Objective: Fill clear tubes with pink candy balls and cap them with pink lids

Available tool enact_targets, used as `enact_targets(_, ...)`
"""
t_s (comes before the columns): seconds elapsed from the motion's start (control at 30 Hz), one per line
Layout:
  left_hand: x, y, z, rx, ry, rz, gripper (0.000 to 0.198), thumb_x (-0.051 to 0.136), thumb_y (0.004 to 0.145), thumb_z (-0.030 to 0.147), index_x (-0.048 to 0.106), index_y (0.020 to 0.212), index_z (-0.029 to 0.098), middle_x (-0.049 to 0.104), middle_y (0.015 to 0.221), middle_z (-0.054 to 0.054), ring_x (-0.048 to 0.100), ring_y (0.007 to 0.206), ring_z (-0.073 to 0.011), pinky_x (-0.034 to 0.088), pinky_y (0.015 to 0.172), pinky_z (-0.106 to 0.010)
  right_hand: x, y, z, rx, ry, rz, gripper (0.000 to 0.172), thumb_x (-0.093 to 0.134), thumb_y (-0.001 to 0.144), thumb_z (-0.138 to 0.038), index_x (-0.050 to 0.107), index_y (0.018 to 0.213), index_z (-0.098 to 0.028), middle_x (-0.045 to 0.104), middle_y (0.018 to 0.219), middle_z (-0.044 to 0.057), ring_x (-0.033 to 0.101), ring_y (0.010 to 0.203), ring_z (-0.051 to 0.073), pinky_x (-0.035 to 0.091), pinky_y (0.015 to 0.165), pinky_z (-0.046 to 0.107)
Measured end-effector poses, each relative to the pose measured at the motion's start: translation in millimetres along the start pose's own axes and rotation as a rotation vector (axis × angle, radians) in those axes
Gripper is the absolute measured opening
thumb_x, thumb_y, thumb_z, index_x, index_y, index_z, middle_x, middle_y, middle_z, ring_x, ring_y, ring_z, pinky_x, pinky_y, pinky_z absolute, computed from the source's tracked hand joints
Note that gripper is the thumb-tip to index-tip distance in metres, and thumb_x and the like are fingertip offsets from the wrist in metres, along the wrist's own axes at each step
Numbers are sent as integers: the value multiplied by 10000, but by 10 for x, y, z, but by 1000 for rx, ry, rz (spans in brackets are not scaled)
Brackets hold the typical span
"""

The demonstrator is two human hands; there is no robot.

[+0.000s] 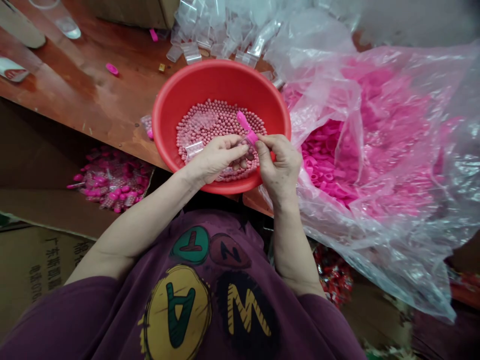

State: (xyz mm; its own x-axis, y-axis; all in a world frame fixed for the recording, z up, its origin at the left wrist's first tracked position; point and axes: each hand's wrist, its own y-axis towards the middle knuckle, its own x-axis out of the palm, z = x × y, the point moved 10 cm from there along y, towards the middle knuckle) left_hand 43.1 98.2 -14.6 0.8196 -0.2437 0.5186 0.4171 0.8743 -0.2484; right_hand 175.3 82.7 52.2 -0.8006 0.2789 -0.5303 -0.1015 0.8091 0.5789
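A red basin [221, 75] holds many small pink beads [213, 117], with a few clear plastic containers [194, 148] lying among them. Over its near right side, my left hand [221, 157] is closed around a small clear container of beads, partly hidden by the fingers. My right hand [279, 162] pinches the bright pink flip cap [250, 134] at the container's top. The cap's lid [243, 120] stands up and away from its base. Both hands meet at the cap, above the beads.
On the right, a large clear plastic bag [393, 165] bulges with pink caps [330, 160]. Clear containers [225, 30] pile up behind the basin. Below the table edge at left, a carton holds filled pink-capped containers [116, 180]. A loose pink cap [112, 69] lies on the table [86, 75].
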Motion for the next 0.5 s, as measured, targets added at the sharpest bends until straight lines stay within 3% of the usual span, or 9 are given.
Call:
enact_targets(0.23, 23, -14, -27, -47, -15, -4, 136, 743, 1038, 176, 715, 913, 131, 692, 828, -14, 613, 651, -66, 486, 629, -181, -35, -38, -65, -67, 1, -2, 162, 652, 1100, -280, 811, 1126, -261, 818, 1059, 55, 785, 987, 220, 676, 904, 402)
enact_targets(0.5, -9, -30, 37, -42, 129, 132, 272, 627, 1086, 116, 604, 817, 150, 556, 687, 45, 484, 511, -45, 367, 505, -178, 76, 15, -103, -55, 47, -170, 215, 609, 1111, -325, 808, 1108, -241, 810, 1079, 81, 764, 1009, 226, 666, 926, 422)
